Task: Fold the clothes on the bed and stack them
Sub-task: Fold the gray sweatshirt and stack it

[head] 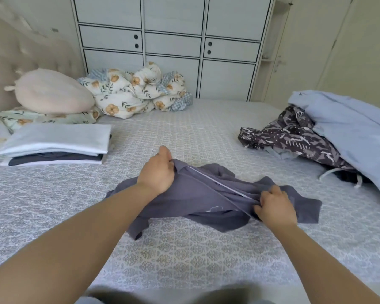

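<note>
A stack (55,145) of folded clothes sits at ten o'clock on the bed (184,249), well apart from the work. At centre, a grey shirt (206,198) lies bunched, its long axis running from eleven o'clock down to four o'clock. The left hand (157,172) pinches the shirt's far end near the collar, fingers curled around the cloth; the right hand (273,207) grips the near end, fingers closed on a fold along a pale seam. Both hands are on the shirt, the right nearer the body. The next move likely calls for drawing the two ends apart along that axis to spread it flat. At two o'clock, an unfolded pile (316,132) waits.
</note>
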